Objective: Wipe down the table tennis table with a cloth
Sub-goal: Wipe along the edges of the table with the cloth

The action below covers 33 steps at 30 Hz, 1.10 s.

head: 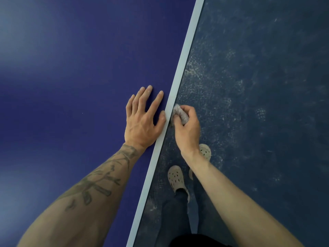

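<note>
Right hand [187,128] grips a bunched cloth [180,114], seemingly against the table's [80,77] white edge [186,57], which runs ahead. Left hand [142,122] lies flat, fingers [156,102] spread

The floor [267,122] is a dark blue-grey surface with a fine, speckled grain. Pale, chalky scuff marks [210,82] spread over it in loose patches, densest at the left of its visible stretch and thinner farther right. The light on it is soft and even.
</note>
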Available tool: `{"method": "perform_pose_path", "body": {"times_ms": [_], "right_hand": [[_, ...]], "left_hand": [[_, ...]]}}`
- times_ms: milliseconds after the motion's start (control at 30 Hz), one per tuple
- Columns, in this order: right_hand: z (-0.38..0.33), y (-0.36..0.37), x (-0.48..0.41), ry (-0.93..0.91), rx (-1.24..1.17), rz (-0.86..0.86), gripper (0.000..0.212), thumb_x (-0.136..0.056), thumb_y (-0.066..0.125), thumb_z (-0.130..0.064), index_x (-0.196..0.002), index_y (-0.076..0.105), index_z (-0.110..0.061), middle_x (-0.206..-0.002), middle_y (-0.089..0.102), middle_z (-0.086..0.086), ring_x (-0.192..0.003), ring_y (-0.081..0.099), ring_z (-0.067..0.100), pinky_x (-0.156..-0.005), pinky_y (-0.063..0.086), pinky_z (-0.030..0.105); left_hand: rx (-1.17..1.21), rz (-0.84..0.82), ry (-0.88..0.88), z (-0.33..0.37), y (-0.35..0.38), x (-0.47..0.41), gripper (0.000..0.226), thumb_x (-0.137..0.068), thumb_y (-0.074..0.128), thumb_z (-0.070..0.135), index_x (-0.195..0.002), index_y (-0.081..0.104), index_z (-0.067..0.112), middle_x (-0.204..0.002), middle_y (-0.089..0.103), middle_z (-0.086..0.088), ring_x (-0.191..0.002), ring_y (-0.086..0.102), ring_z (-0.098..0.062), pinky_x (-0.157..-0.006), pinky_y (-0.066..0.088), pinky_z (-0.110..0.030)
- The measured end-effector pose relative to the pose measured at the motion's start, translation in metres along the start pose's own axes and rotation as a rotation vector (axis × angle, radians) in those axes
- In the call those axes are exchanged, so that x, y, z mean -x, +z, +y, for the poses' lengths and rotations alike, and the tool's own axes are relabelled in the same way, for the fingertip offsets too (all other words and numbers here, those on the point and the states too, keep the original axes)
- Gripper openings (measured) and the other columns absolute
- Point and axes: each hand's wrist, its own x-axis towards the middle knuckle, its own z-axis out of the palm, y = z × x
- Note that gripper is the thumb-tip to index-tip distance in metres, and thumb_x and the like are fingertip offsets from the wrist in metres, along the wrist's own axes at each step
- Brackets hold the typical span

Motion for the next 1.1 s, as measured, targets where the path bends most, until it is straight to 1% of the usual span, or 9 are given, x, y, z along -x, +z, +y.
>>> {"method": "perform_pose_path", "body": {"times_ms": [233,333,433,500,667,767,900,1000,1100], "right_hand": [[0.012,-0.014,0.047,0.066,0.068,-0.185,0.022,-0.102,0.068,-0.006,-0.111,0.063,-0.026,-0.105,0.074,-0.005,-0.093,0.071,0.004,-0.082,0.056,0.022],[-0.004,-0.011,0.005,0.023,0.047,-0.096,0.012,-0.103,0.069,-0.012,-0.114,0.064,-0.015,-0.103,0.075,-0.006,-0.087,0.071,-0.001,-0.077,0.054,0.016],[-0.025,-0.007,-0.038,-0.008,0.023,-0.016,0.013,-0.104,0.067,-0.016,-0.116,0.064,-0.019,-0.109,0.074,-0.005,-0.097,0.071,0.009,-0.083,0.058,0.025],[-0.031,-0.007,-0.037,-0.011,0.010,-0.016,0.014,-0.104,0.066,-0.014,-0.117,0.064,-0.019,-0.110,0.073,-0.004,-0.098,0.071,0.009,-0.083,0.058,0.024],[-0.022,-0.018,0.012,0.060,0.108,-0.147,0.019,-0.102,0.067,-0.002,-0.117,0.063,-0.012,-0.105,0.065,-0.013,-0.096,0.063,-0.014,-0.080,0.048,0.007],[-0.026,-0.020,-0.007,0.059,0.102,-0.167,0.018,-0.102,0.068,-0.005,-0.113,0.063,-0.018,-0.108,0.068,-0.012,-0.098,0.066,-0.008,-0.083,0.053,0.013],[-0.058,-0.017,-0.082,-0.004,0.052,-0.100,0.013,-0.105,0.065,-0.015,-0.114,0.061,-0.023,-0.114,0.075,-0.001,-0.103,0.073,0.016,-0.089,0.061,0.036],[-0.084,-0.018,-0.124,-0.049,0.052,-0.036,0.016,-0.104,0.063,-0.010,-0.115,0.060,-0.021,-0.113,0.073,-0.001,-0.101,0.072,0.015,-0.089,0.061,0.036],[-0.087,-0.019,-0.112,-0.019,0.021,-0.057,0.016,-0.105,0.064,-0.010,-0.119,0.061,-0.017,-0.112,0.072,-0.003,-0.097,0.071,0.007,-0.085,0.060,0.030]], "left_hand": [[0.003,-0.016,-0.006,0.000,-0.001,-0.001,0.053,-0.103,0.057,0.032,-0.154,0.054,0.019,-0.162,0.043,-0.014,-0.153,0.038,-0.033,-0.127,0.024,-0.053],[0.007,-0.018,-0.006,0.000,-0.001,-0.001,0.053,-0.103,0.057,0.033,-0.154,0.054,0.019,-0.162,0.044,-0.014,-0.153,0.038,-0.034,-0.127,0.024,-0.054],[0.004,-0.013,-0.001,0.000,-0.001,-0.002,0.053,-0.103,0.057,0.032,-0.154,0.054,0.018,-0.161,0.044,-0.014,-0.152,0.039,-0.034,-0.126,0.026,-0.054],[0.009,-0.014,-0.003,0.001,-0.001,-0.004,0.053,-0.102,0.058,0.031,-0.154,0.054,0.018,-0.161,0.044,-0.014,-0.152,0.039,-0.034,-0.126,0.026,-0.055],[-0.004,-0.049,-0.020,0.002,-0.002,-0.003,0.053,-0.102,0.057,0.032,-0.154,0.054,0.019,-0.162,0.044,-0.014,-0.152,0.039,-0.035,-0.125,0.027,-0.056],[0.010,-0.064,-0.043,0.005,-0.004,-0.008,0.052,-0.102,0.057,0.031,-0.153,0.055,0.018,-0.160,0.045,-0.014,-0.151,0.040,-0.035,-0.124,0.028,-0.056],[0.046,-0.109,-0.016,0.011,-0.007,-0.038,0.051,-0.104,0.057,0.029,-0.153,0.053,0.014,-0.159,0.044,-0.016,-0.149,0.040,-0.036,-0.122,0.032,-0.056],[0.045,-0.112,0.047,0.013,-0.001,-0.080,0.051,-0.106,0.054,0.029,-0.155,0.050,0.014,-0.162,0.042,-0.016,-0.150,0.038,-0.035,-0.123,0.031,-0.055],[0.045,-0.093,0.064,0.017,0.010,-0.130,0.051,-0.107,0.053,0.028,-0.155,0.049,0.012,-0.162,0.041,-0.017,-0.149,0.038,-0.036,-0.123,0.031,-0.054]]}}
